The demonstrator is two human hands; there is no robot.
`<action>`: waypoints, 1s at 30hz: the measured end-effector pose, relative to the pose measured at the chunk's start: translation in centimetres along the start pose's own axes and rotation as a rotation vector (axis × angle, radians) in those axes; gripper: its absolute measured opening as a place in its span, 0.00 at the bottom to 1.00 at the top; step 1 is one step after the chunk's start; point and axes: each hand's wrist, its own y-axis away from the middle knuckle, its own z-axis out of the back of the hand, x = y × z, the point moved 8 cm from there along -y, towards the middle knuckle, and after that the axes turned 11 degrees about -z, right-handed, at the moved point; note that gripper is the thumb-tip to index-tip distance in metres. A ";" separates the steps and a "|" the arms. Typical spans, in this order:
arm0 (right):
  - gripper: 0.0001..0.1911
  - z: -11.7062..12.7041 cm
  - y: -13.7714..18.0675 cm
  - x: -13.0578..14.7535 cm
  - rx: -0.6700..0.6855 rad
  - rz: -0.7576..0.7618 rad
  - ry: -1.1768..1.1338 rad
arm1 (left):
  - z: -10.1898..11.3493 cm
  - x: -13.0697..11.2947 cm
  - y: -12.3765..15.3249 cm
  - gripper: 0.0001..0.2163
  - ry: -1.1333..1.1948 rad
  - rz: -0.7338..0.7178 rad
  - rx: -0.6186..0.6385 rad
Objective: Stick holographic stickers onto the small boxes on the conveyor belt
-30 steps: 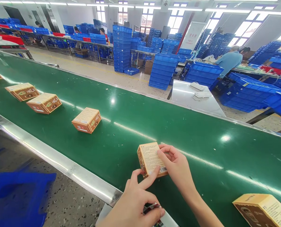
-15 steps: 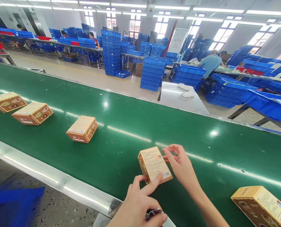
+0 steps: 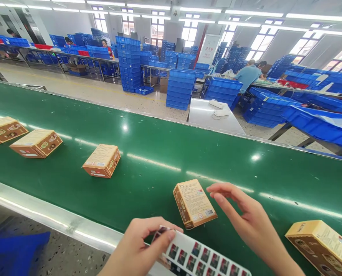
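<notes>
My left hand [image 3: 143, 243] pinches a white sheet of small printed stickers [image 3: 207, 257] between thumb and fingers, low over the near side of the belt. Rows of dark red and grey pictures cover the sheet, whose lower part leaves the view. Just beyond it a brown and cream cardboard box [image 3: 196, 203] lies on the green conveyor belt [image 3: 147, 191], text side up, with a small coloured patch near its upper right edge. My right hand [image 3: 247, 216] hovers to the right of this box, fingers stretched out and apart from it. I see nothing in that hand.
Three similar boxes lie to the left, the closest being a box [image 3: 101, 161]. Another box [image 3: 320, 245] sits at the lower right. A metal rail [image 3: 58, 222] edges the belt. Across it stand stacked blue crates [image 3: 180, 90], a metal table [image 3: 213, 119] and a person in blue [image 3: 247, 74].
My left hand has come off the box and moved left, bringing the sticker sheet into view. My right hand has drawn right, away from the box. The box shifted slightly right.
</notes>
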 end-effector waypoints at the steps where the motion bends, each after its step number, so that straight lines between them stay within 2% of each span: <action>1: 0.12 -0.3 0.9 0.9 0.091 0.038 0.007 | 0.7 0.0 0.3 0.18 0.034 0.026 -0.043; 4: 0.09 -2.4 2.8 2.5 0.368 0.057 -0.012 | 2.1 -0.4 0.5 0.20 0.105 0.030 -0.168; 6: 0.04 -3.4 3.1 2.9 0.437 0.012 -0.031 | 2.5 -0.4 0.6 0.19 0.127 0.037 -0.237; 8: 0.04 -4.0 3.0 3.1 0.439 -0.016 -0.038 | 2.1 -0.3 0.6 0.15 0.182 0.040 -0.235; 9: 0.04 -4.2 2.9 3.2 0.432 -0.011 -0.037 | 1.7 -0.3 0.6 0.13 0.222 0.045 -0.211; 11: 0.03 -4.2 2.9 3.5 0.407 0.027 -0.027 | 0.9 -0.2 0.7 0.17 0.251 0.082 -0.136; 13: 0.06 -3.9 3.0 3.6 0.375 0.076 -0.019 | 0.5 -0.2 0.8 0.15 0.178 0.129 -0.085; 15: 0.12 -3.4 3.2 3.3 0.343 0.105 0.001 | 0.8 -0.2 0.7 0.10 0.093 0.145 -0.097; 18: 0.14 -2.5 3.2 2.8 0.279 0.153 0.079 | 1.7 -0.2 0.7 0.13 0.056 0.134 -0.198; 20: 0.12 -1.7 3.3 3.1 0.190 0.261 0.160 | 2.0 -0.1 0.7 0.13 0.044 0.125 -0.233; 22: 0.10 -1.2 3.9 4.0 0.068 0.449 0.257 | 2.0 0.0 0.8 0.13 0.036 0.119 -0.246; 25: 0.12 -1.5 5.2 5.1 -0.066 0.692 0.441 | 1.8 0.2 0.9 0.12 0.040 0.138 -0.251; 28: 0.14 -2.7 6.0 5.2 -0.087 0.779 0.607 | 1.6 0.3 1.0 0.13 0.051 0.162 -0.249; 30: 0.13 -3.0 6.4 5.4 -0.094 0.816 0.636 | 1.7 0.4 1.0 0.14 0.029 0.161 -0.258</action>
